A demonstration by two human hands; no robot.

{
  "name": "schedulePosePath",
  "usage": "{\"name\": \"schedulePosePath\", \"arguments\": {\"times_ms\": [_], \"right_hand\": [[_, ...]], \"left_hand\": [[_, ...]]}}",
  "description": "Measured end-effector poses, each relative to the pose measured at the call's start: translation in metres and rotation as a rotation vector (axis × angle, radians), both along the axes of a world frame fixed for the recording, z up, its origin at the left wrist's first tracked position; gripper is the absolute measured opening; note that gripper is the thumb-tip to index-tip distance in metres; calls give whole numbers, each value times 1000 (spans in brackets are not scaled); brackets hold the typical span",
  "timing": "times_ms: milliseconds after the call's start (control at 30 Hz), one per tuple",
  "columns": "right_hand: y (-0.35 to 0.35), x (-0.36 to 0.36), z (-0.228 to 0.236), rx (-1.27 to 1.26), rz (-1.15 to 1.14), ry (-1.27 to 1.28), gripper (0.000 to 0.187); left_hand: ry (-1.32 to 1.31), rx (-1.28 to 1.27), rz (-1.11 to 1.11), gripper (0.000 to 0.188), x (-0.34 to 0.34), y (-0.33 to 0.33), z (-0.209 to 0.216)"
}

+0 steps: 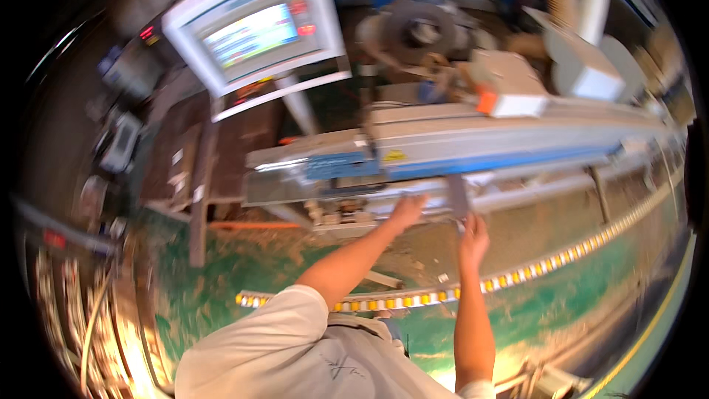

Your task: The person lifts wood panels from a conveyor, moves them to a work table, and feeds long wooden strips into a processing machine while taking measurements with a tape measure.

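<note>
My right hand (473,238) is closed on the near end of a narrow, dark grey-brown board (458,196). The board's far end meets the blue-edged side of a long machine (509,161); whether it goes under that edge I cannot make out. To the left of the board, my left hand (408,211) reaches over the machine's near ledge with its fingers stretched out. It appears to hold nothing, though it is somewhat blurred. A clear cover (277,186) and a blue block (341,166) sit at the machine's left end.
A control panel (251,35) with a lit screen stands at the back left. Dark brown boards (240,144) lie below it. A curved roller track (509,279) with yellow and white rollers runs between me and the machine. Pale strips (85,318) stand at the lower left.
</note>
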State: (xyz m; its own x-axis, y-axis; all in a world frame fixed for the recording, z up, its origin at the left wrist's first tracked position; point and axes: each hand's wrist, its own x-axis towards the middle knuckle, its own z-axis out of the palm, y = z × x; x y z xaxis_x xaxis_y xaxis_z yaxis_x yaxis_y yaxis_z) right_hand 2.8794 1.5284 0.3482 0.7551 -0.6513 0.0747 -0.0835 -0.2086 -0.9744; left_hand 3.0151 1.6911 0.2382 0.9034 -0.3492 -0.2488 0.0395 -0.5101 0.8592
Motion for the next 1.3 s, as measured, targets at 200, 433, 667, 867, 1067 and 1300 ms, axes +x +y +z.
{"name": "schedulePosePath", "arguments": {"times_ms": [200, 433, 667, 867, 1067, 1300], "right_hand": [[79, -96, -48, 50, 176, 279, 41], [205, -89, -114, 50, 744, 409, 28], [314, -65, -81, -45, 770, 614, 22], [408, -37, -45, -94, 666, 456, 21], [471, -11, -27, -183, 804, 537, 23], [505, 22, -57, -151, 933, 445, 23]], "left_hand": [[271, 38, -9, 53, -42, 185, 84], [-504, 457, 806, 45, 13, 580, 45], [-578, 771, 1089, 71, 132, 768, 62], [-236, 784, 886, 96, 208, 799, 85], [-209, 752, 765, 101, 220, 836, 90], [-216, -234, 915, 105, 127, 821, 104]]}}
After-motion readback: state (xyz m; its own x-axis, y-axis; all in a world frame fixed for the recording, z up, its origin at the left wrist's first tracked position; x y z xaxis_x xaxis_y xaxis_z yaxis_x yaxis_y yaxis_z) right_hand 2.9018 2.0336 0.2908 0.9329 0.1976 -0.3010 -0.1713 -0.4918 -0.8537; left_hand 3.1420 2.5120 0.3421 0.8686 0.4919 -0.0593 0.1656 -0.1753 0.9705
